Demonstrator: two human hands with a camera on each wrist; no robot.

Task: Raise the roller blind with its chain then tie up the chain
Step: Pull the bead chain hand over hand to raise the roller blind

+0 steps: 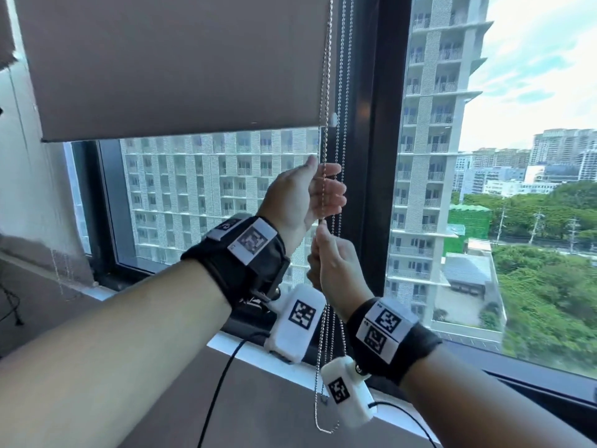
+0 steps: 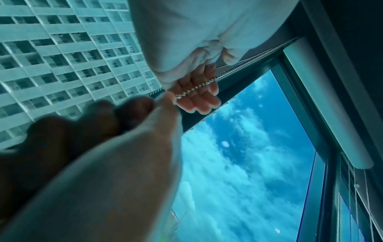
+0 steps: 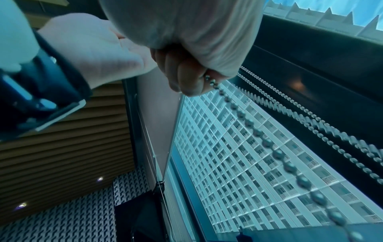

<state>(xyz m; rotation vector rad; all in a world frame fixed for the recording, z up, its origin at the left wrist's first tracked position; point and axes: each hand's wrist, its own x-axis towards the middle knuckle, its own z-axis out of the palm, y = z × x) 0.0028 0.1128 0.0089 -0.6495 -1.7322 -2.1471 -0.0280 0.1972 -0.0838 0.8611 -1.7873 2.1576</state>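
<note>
The grey-brown roller blind (image 1: 177, 66) covers the upper part of the window, with its bottom edge well above the sill. A metal bead chain (image 1: 326, 147) hangs along its right edge and ends in a loop (image 1: 323, 428) below the sill. My left hand (image 1: 326, 176) is the upper one; its thumb points up and its fingers (image 2: 199, 96) are loosely spread, with the chain (image 2: 228, 73) lying across them. Just below, my right hand (image 1: 320, 226) pinches the same strand between thumb and fingers (image 3: 192, 81). From that pinch the chain (image 3: 267, 142) runs taut.
Two more chain strands (image 1: 342, 92) hang beside the dark window mullion (image 1: 384, 124). The pale sill (image 1: 245, 350) runs under both wrists, and black cables trail from the wrist cameras. Another blind's edge (image 1: 5, 27) shows at far left. Tower blocks and trees lie outside.
</note>
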